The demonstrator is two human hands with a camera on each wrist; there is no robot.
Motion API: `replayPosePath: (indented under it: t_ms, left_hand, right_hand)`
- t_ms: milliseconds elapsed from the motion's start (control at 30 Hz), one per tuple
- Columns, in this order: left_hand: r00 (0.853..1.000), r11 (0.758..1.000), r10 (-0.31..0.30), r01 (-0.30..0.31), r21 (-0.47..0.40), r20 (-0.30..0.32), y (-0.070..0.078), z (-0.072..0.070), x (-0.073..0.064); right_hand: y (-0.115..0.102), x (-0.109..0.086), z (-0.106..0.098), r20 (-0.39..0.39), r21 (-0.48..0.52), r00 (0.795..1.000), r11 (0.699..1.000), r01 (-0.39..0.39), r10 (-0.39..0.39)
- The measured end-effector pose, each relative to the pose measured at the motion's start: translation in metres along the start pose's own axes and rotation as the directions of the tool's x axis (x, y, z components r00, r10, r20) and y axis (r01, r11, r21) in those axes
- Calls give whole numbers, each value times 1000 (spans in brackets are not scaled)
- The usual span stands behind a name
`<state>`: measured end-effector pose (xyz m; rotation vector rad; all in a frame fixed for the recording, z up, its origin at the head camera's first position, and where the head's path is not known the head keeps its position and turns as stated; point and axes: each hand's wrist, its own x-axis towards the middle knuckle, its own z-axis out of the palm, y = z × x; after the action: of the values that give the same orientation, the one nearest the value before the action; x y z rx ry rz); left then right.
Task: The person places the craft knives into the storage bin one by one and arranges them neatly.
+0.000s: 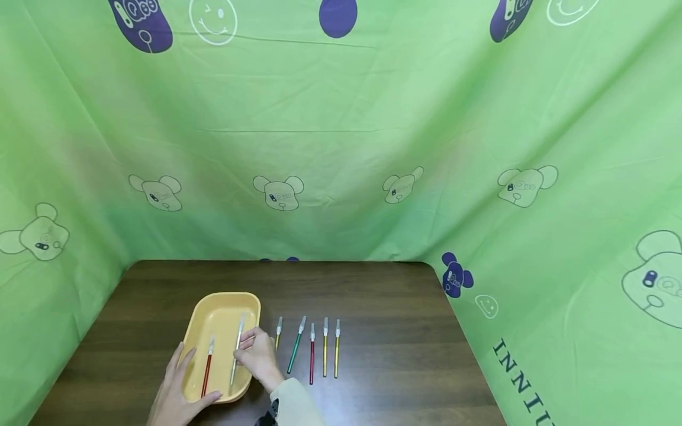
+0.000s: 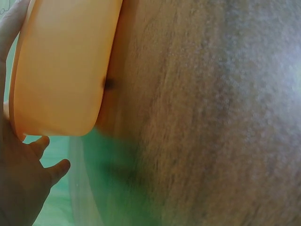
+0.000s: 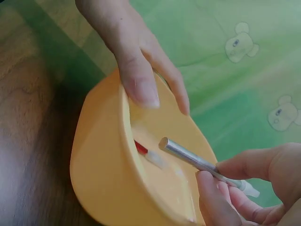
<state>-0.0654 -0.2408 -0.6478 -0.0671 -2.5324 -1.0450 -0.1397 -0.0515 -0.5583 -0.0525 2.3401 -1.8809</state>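
My right hand (image 1: 259, 357) pinches a silver craft knife (image 3: 193, 160) between thumb and fingers, over the right side of a yellow tray (image 1: 221, 307). A clear cap covers the knife's tip, which points away from me. Inside the tray, a red craft knife (image 1: 207, 370) lies on the left, also capped. My left hand (image 1: 178, 387) holds the tray at its near left corner, thumb over the near rim and fingers along the left side. In the left wrist view the tray's outer wall (image 2: 66, 70) fills the upper left, beside part of the left hand (image 2: 23, 174).
Right of the tray, several capped craft knives lie in a row on the dark wooden table (image 1: 394, 355): a green one (image 1: 295, 353), a red one (image 1: 312, 361) and yellow ones (image 1: 337, 355). One yellow knife (image 1: 277, 339) is partly behind the right hand. A green printed cloth (image 1: 330, 231) surrounds the table.
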Motion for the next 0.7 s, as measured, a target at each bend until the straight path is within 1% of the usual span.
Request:
replayPosePath:
  t_ms: [233, 367, 467, 567, 700]
  left_hand:
    - [1000, 1000, 16, -16, 12, -17, 0, -1, 0]
    - [1000, 1000, 10, -9, 18, -26, 0, -1, 1]
    - [1000, 1000, 3, -2, 19, -28, 0, -1, 1]
    - [1000, 1000, 11, -11, 14, -28, -1, -1, 1]
    - [1000, 1000, 5, -4, 19, -18, 1, -2, 0]
  right_hand:
    - [-6, 3, 22, -33, -121, 999, 992, -31, 27]
    - [-10, 3, 29, -53, -197, 998, 980, -26, 15]
    - [-9, 4, 35, -71, -266, 997, 964, -25, 6]
    - [-5, 4, 41, -83, -336, 997, 942, -28, 0]
    - [-1, 2, 48, -76, -373, 997, 927, -20, -9]
